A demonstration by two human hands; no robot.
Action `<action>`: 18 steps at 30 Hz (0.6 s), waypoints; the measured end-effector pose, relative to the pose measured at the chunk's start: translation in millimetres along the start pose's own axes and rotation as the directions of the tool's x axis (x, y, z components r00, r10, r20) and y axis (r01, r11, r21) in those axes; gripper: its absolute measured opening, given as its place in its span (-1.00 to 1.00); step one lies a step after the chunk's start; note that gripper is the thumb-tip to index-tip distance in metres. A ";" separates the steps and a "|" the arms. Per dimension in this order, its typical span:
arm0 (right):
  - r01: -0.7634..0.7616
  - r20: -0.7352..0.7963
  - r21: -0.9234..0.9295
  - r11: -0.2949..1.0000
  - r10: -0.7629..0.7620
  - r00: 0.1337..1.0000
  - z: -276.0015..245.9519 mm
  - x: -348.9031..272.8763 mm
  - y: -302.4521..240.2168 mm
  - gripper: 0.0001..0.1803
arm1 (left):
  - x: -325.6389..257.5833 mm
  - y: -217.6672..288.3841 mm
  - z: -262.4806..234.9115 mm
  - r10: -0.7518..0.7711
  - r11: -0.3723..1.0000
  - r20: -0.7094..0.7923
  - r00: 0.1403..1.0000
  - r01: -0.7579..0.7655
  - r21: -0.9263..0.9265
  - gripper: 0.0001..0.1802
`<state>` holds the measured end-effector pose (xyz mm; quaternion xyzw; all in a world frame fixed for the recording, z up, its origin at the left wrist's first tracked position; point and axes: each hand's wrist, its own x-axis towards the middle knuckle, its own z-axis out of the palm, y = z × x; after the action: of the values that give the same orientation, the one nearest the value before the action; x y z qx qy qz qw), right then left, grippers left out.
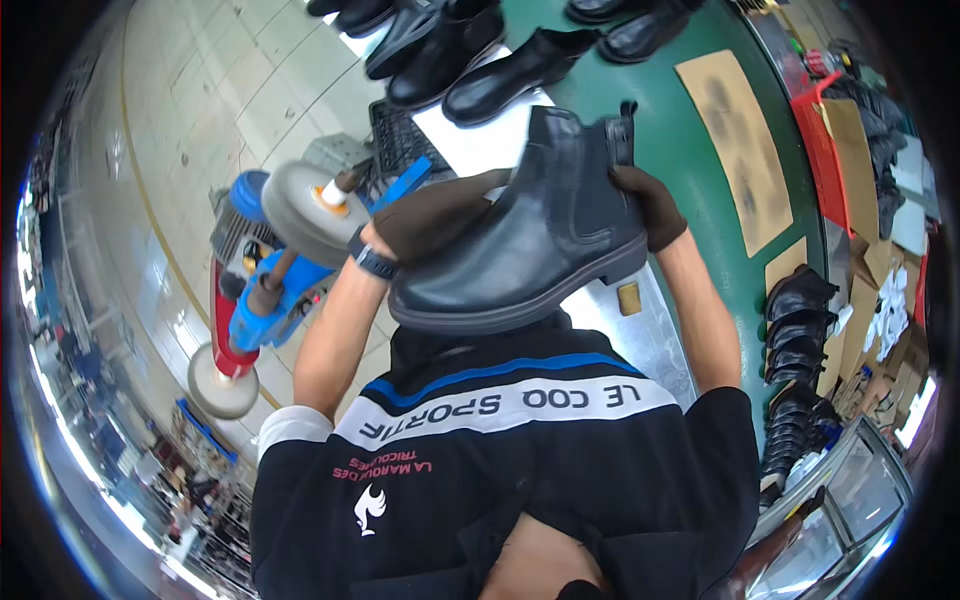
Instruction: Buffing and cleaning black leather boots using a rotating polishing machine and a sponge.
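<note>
I hold a black ankle boot with a thick dark sole in front of my chest, toe toward the left and shaft up. My left hand, in a dark brown glove, lies over the front of the boot near the toe; a black watch sits on that wrist. My right hand, also in a dark glove, grips the heel and back of the shaft. Both hands are closed on the boot.
A blue buffing machine with grey round wheels stands just left of my left arm. Several black boots lie on the green belt beyond. Cardboard sheets, a red crate and stacked black boots are at right.
</note>
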<state>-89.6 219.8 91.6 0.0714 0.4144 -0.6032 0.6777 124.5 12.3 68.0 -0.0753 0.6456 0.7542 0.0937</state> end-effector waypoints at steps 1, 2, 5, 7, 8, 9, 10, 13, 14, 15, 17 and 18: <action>-0.012 -0.007 -0.010 1.000 0.012 1.000 -0.2 0.8 17.4 -0.49 | -14.7 17.5 6.3 0.004 1.000 -0.007 1.000 -0.005 -0.015 -0.42; 0.020 -0.047 0.085 0.996 -0.016 0.999 -2.6 1.6 37.1 -0.50 | -37.3 37.9 16.8 -0.044 0.832 -0.063 0.997 0.002 -0.555 -0.42; 0.072 -0.127 0.150 0.986 -0.053 0.991 6.1 -4.9 73.2 -0.48 | -86.6 28.5 38.5 -0.064 0.539 -0.414 0.908 -0.318 -0.780 -0.41; 0.242 -0.104 -0.045 0.969 -0.246 0.964 18.0 -13.6 89.9 -0.40 | -98.7 15.6 57.3 -0.102 0.873 -0.763 0.638 -0.310 -0.376 -0.47; 0.342 -0.041 -0.183 0.922 -0.355 0.934 27.6 -19.9 93.7 -0.38 | -98.9 12.6 65.9 -0.109 0.868 -0.772 0.627 -0.318 -0.381 -0.47; 0.333 -0.044 -0.195 0.923 -0.347 0.937 31.0 -25.8 101.3 -0.38 | -95.8 9.5 73.7 -0.068 0.833 -0.883 0.465 -0.461 -0.307 -0.52; 0.410 -0.001 -0.184 0.893 -0.418 0.909 31.7 -32.2 107.6 -0.25 | -97.1 5.8 77.2 -0.045 0.788 -0.959 0.281 -0.580 -0.207 -0.57; 0.523 0.135 -0.258 0.812 -0.506 0.852 -5.6 -38.4 126.5 -0.02 | -102.9 3.7 61.1 -0.331 0.213 -0.746 0.578 -0.724 -0.656 -0.63; 0.489 0.151 -0.320 0.812 -0.466 0.872 -6.1 -42.0 128.2 -0.03 | -106.6 -5.5 58.5 -0.312 0.171 -0.726 0.613 -0.716 -0.677 -0.61; 0.453 0.158 -0.385 0.804 -0.426 0.891 -6.8 -46.7 129.6 -0.03 | -110.0 -13.1 56.9 -0.322 0.163 -0.724 0.610 -0.718 -0.677 -0.61; 0.375 0.166 -0.506 0.777 -0.339 0.926 -1.0 -62.2 131.2 -0.04 | -120.2 -21.8 56.9 -0.316 0.082 -0.633 0.707 -0.644 -0.760 -0.62; 0.334 0.170 -0.560 0.759 -0.289 0.942 3.0 -68.4 134.0 -0.05 | -126.4 -31.6 56.6 -0.271 -0.008 -0.588 0.762 -0.612 -0.791 -0.55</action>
<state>34.2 305.0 83.8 -0.2309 0.5593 -0.5538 0.5720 255.2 67.3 76.1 -0.2640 -0.0795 0.9131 -0.3004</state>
